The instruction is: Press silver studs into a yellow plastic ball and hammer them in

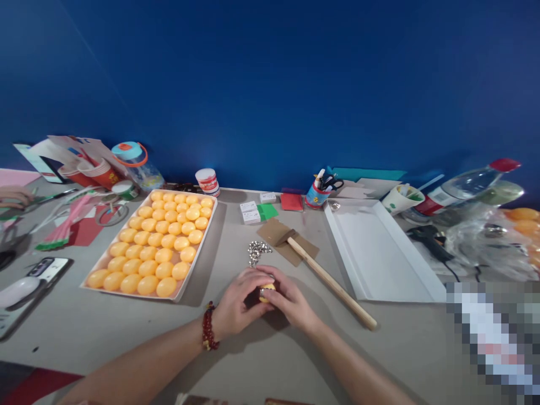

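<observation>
Between the fingertips of my left hand [236,301] and my right hand [293,302], close above the table, sits an orange ping-pong ball [266,293]. Both hands are closed around it, and my fingers cover much of it. Something small and shiny shows against the ball; its kind is unclear. Just beyond my fingertips lies a loose pile of small silver metal pieces [257,253]. A hammer [329,281] with a wooden handle rests right of my hands, its head on brown sandpaper-like sheets [276,233]. To the left stands a shallow box [179,292] with rows of orange balls.
At right lies a white tray [388,253], with a bottle [459,188] and a black glue-gun-like tool [434,244] beyond. Small white boxes [250,214] and a pen cup [317,196] stand behind. Another person's hand [14,196] shows far left, near a phone [36,289].
</observation>
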Tool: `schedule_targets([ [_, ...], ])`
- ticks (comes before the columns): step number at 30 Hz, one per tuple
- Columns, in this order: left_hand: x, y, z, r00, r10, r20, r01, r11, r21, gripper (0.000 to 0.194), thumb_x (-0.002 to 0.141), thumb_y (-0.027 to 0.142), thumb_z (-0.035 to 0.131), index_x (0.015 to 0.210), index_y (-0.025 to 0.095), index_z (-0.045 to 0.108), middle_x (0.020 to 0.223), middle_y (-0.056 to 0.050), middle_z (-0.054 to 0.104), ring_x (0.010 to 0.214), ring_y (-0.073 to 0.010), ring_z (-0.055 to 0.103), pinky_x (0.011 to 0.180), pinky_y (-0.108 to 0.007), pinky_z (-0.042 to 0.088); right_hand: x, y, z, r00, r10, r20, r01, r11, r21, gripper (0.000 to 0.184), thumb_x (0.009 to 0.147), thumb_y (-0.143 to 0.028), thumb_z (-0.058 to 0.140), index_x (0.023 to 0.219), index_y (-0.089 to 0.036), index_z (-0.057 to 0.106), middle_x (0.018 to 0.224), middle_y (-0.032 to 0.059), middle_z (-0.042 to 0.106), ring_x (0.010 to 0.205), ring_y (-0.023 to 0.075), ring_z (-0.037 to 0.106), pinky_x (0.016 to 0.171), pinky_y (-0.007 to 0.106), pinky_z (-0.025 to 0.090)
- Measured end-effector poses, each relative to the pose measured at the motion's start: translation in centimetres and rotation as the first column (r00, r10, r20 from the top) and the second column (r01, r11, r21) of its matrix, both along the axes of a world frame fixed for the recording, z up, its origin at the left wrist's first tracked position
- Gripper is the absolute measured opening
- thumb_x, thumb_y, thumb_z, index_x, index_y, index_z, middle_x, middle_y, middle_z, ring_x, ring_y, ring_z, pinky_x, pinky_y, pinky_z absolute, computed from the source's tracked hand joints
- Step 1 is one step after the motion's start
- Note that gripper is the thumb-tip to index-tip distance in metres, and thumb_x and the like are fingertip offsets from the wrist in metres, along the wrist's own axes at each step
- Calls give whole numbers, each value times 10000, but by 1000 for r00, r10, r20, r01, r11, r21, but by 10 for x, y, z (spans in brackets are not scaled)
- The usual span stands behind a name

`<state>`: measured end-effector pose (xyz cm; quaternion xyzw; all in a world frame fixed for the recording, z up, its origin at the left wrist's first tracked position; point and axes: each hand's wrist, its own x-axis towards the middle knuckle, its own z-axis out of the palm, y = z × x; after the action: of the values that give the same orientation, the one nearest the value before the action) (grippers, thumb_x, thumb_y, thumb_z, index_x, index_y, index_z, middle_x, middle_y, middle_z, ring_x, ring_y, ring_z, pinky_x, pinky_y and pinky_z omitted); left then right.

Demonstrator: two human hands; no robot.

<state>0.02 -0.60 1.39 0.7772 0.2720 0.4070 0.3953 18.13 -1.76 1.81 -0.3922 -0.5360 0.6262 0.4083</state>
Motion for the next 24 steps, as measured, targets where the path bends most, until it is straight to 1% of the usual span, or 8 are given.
schedule_targets([
  [3, 0, -1, 1, 1000, 19, -15, -19, 1000, 4, 380, 885, 251, 669, 1251, 218, 573, 1210, -128, 638, 1183, -271, 564, 1020, -435, 467, -1, -1, 1, 1000, 3, 7, -3, 1000, 17, 478, 891, -468, 643, 1289, -209, 586, 1218, 83, 659, 1050, 249, 627, 917, 358, 509],
  [6, -2, -2, -1, 999, 52, 9, -51, 997, -58, 379, 878, 277, 680, 1244, 217, 599, 1204, -128, 636, 1189, -275, 560, 1012, -421, 469, 0, -2, 0, 1000, -18, 14, 17, 999, 39, 488, 915, -540, 582, 1278, -214, 595, 1203, 89, 656, 1028, 258, 634, 884, 361, 520],
  [9, -4, -2, -5, 992, 87, 89, -62, 966, -250, 359, 894, 332, 663, 1225, 202, 618, 1206, -122, 652, 1133, -262, 598, 993, -407, 482, 4, -4, -2, 999, -16, 40, 12, 996, 94, 573, 924, -599, 530, 1361, -228, 541, 988, 79, 695, 865, 244, 657, 770, 357, 538],
  [12, -4, 1, -7, 967, 148, 206, -30, 874, -485, 415, 899, 397, 651, 1251, 188, 588, 1134, -102, 670, 987, -221, 642, 873, -352, 527, 9, -4, -3, 976, -47, 213, -7, 969, 248, 689, 847, -541, 690, 1436, -255, 478, 792, 31, 660, 702, 215, 620, 704, 353, 526],
  [15, -2, 3, -7, 941, 153, 302, 56, 809, -585, 484, 871, 436, 680, 1271, 191, 561, 1016, -65, 672, 885, -186, 633, 788, -305, 520, 11, -1, 0, 910, -210, 357, 5, 867, 498, 667, 783, -464, 785, 1383, -284, 554, 920, 71, 664, 829, 250, 625, 807, 400, 521],
  [17, -2, 3, -7, 929, 138, 345, 114, 776, -620, 497, 865, 428, 690, 1281, 195, 549, 961, -46, 664, 834, -164, 619, 763, -287, 512, 10, 0, 3, 877, -266, 401, -24, 807, 590, 601, 775, -449, 794, 1324, -295, 608, 1043, 102, 655, 940, 279, 620, 852, 422, 515],
  [20, -1, 2, -7, 920, 107, 377, 181, 737, -651, 529, 852, 404, 710, 1303, 201, 525, 934, -35, 662, 793, -151, 604, 738, -275, 506, 7, 0, 4, 852, -279, 442, -61, 786, 615, 528, 782, -424, 787, 1270, -289, 637, 1129, 116, 644, 1021, 293, 610, 877, 427, 514],
  [24, 0, 1, -7, 924, 80, 373, 199, 734, -649, 525, 839, 399, 723, 1287, 201, 534, 919, -32, 667, 773, -146, 595, 710, -255, 491, 3, -1, 4, 868, -276, 413, -52, 776, 629, 457, 805, -387, 772, 1222, -263, 634, 1118, 115, 662, 1019, 279, 617, 870, 413, 524],
])
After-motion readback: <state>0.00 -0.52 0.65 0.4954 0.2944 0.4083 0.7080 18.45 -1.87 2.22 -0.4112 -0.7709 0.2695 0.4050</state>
